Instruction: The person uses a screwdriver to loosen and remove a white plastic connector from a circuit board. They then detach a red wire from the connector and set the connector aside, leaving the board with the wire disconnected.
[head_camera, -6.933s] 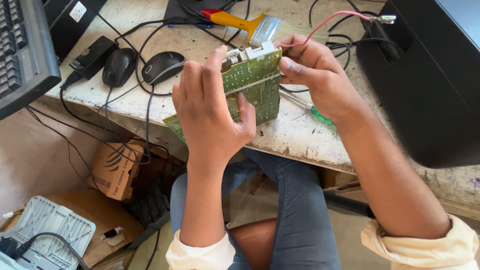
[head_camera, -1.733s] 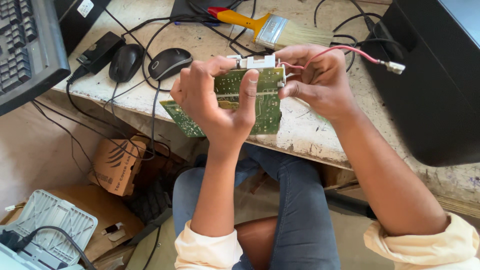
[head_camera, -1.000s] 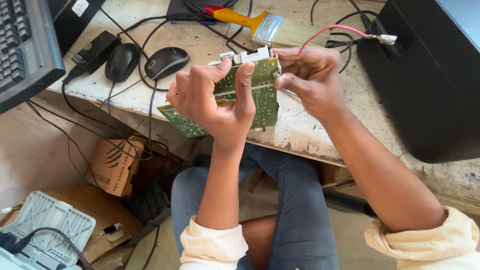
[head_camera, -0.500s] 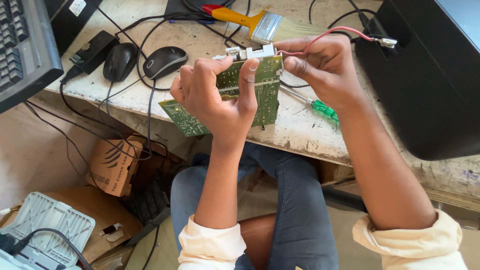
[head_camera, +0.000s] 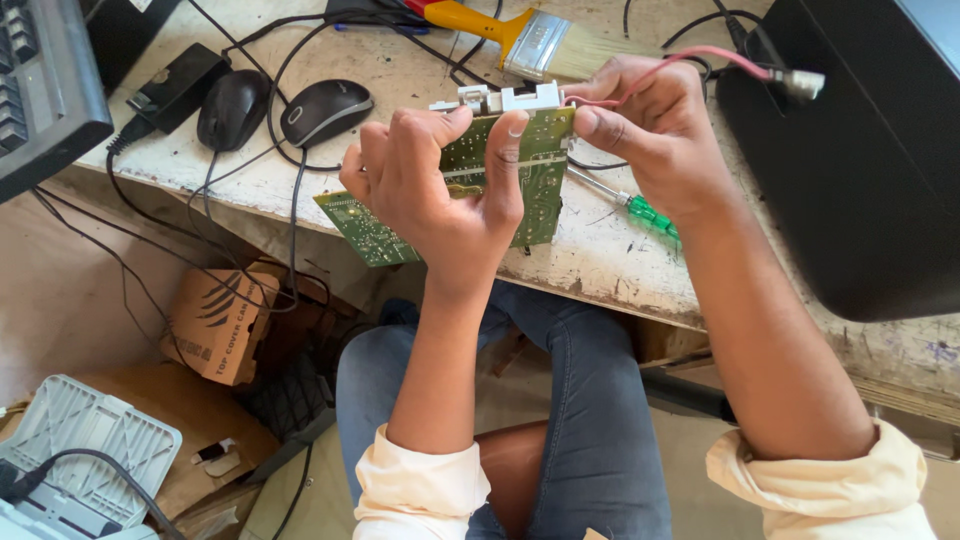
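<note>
My left hand (head_camera: 440, 185) grips a green circuit board (head_camera: 535, 190) from behind, thumb pressed on its face, holding it upright over the desk edge. A white connector block (head_camera: 505, 98) runs along the board's top edge. My right hand (head_camera: 660, 135) pinches the board's top right corner, where a red wire (head_camera: 700, 60) leaves and ends in a small metal plug (head_camera: 800, 82). A second green board (head_camera: 365, 228) sticks out below my left hand.
A green-handled screwdriver (head_camera: 640, 208) and a yellow-handled paintbrush (head_camera: 520, 35) lie on the worn white desk (head_camera: 600, 260). Two black mice (head_camera: 325, 108) and cables sit at the left, a keyboard (head_camera: 40, 90) beyond. A black case (head_camera: 860, 180) stands right. A cardboard box (head_camera: 215, 325) lies below.
The board has stayed upright in both hands with small shifts. My right hand moved up to the board's top right corner, uncovering the screwdriver on the desk.
</note>
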